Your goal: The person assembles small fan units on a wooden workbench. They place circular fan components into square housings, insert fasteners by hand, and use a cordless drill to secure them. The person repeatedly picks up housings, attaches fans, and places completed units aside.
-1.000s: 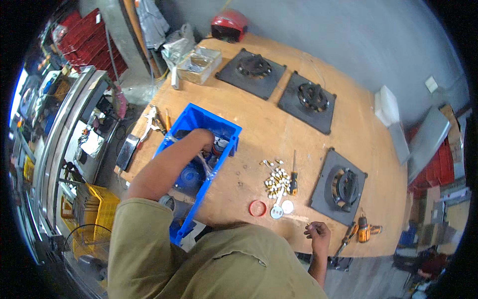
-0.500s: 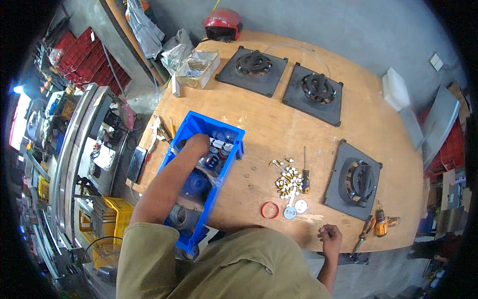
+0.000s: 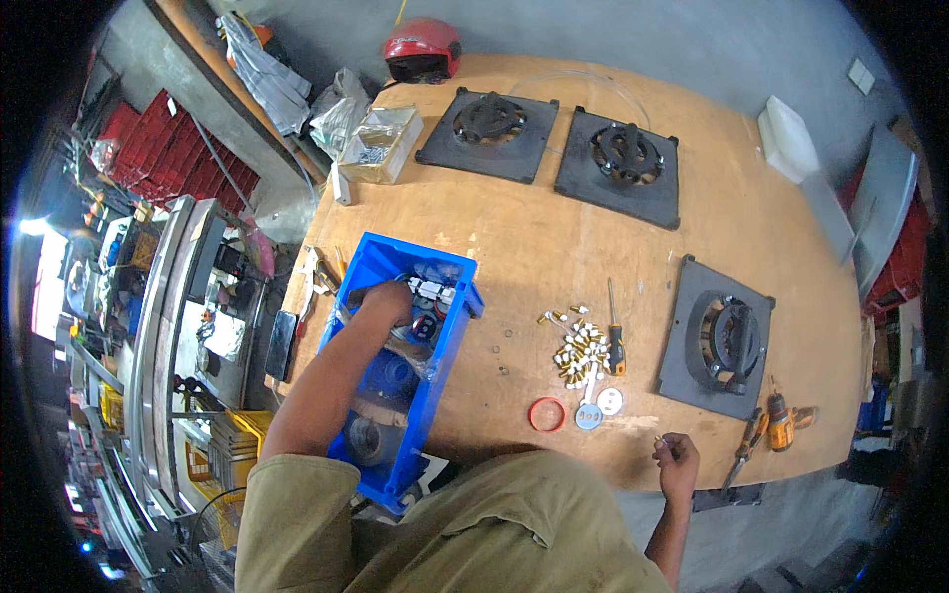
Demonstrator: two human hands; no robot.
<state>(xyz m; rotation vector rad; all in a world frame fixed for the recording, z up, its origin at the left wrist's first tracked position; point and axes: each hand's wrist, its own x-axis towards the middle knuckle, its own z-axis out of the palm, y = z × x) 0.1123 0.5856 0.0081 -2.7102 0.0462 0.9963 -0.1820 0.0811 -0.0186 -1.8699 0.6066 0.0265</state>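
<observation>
My left hand (image 3: 388, 300) reaches down into a long blue plastic bin (image 3: 435, 390), among small parts and clear plastic bags. Its fingers are hidden behind the back of the hand. Over the table's near edge, my right hand (image 3: 677, 463) is closed in a pinch, and a tiny light-coloured piece shows at its fingertips, too small to name. Between the hands lie a heap of small brass-and-white fittings (image 3: 583, 356), a screwdriver (image 3: 616, 341), a red ring (image 3: 546, 414), a blue-grey disc (image 3: 589, 417) and a white disc (image 3: 610, 400).
Three dark square plates with round fan-like centres (image 3: 621, 153) lie on the wooden table (image 3: 514, 267). An orange power drill (image 3: 781, 425) lies at the near right. Farther back are an open box (image 3: 381, 148) and a red helmet (image 3: 422, 49). A phone (image 3: 282, 346) lies left of the bin.
The view has turned slightly. My left hand remains inside the bin, moved a little among the parts. My right hand stays pinched by the near edge, tilted slightly differently.
</observation>
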